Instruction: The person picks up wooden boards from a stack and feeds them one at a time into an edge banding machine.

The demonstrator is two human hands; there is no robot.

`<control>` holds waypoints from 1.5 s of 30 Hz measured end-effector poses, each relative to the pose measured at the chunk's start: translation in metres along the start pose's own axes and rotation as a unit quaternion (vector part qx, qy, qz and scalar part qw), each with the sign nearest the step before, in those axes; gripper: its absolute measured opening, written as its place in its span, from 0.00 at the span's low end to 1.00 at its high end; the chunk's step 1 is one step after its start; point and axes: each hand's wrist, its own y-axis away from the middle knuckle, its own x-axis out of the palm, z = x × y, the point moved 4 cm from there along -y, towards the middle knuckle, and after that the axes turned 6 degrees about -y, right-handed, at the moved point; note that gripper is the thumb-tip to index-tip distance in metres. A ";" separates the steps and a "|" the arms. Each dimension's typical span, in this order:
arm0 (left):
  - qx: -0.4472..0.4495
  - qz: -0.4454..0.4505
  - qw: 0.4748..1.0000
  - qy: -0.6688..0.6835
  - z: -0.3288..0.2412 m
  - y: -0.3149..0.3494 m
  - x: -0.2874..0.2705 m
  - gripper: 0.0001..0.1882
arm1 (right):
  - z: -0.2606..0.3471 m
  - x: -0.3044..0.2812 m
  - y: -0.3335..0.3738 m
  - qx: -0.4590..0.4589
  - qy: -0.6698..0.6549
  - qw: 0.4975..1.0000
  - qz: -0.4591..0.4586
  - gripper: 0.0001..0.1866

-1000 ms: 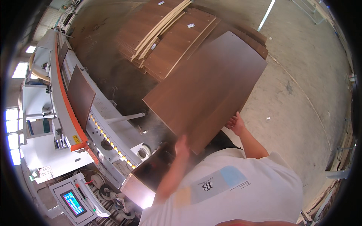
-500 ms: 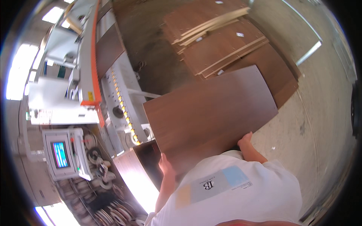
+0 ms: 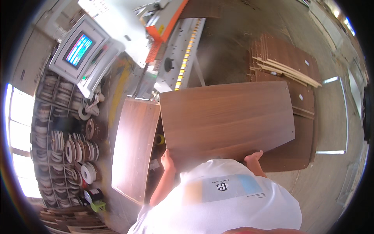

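A large brown wood-grain panel (image 3: 228,121) spans the space in front of my body, its near edge close to my white shirt. My left hand (image 3: 168,160) grips it at its near left corner, thumb up along the edge. At the near edge further right, my right hand (image 3: 254,157) holds the same panel with the thumb on top; the fingers of both hands are hidden beneath it. Just left of the held panel stands a stack topped by another brown board (image 3: 134,146), its surface glaring with light.
A machine with an orange edge (image 3: 167,23) and a row of yellow rollers (image 3: 187,50) stands ahead. At left are a control screen (image 3: 80,50) and a rack of edge-band rolls (image 3: 80,150). Stacked brown boards (image 3: 286,58) with wooden strips lie on the floor at right.
My view and body have turned left, so the machine and floor stacks appear further right. The panel has swung round with me, still in both hands.
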 end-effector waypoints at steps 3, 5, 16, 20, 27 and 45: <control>-0.035 -0.039 0.997 0.064 0.015 0.001 -0.034 0.20 | -0.012 0.066 0.044 0.026 -0.054 0.969 0.240 0.34; -0.054 -0.076 0.992 0.090 0.029 -0.001 -0.056 0.21 | -0.026 0.111 0.104 0.036 0.009 0.982 0.186 0.32; -0.127 -0.159 0.927 0.315 0.088 0.054 -0.144 0.22 | -0.169 0.230 0.111 0.069 0.267 0.912 0.305 0.23; -0.120 -0.018 0.932 0.342 0.089 0.086 -0.142 0.27 | -0.206 0.257 0.128 0.049 0.409 0.867 0.281 0.24; -0.083 -0.079 0.937 0.329 0.100 0.098 -0.118 0.33 | -0.235 0.303 0.117 -0.039 0.599 0.704 0.381 0.18; -0.142 -0.179 0.908 0.350 0.132 0.057 -0.081 0.29 | -0.220 0.369 0.081 -0.093 0.618 0.657 0.423 0.18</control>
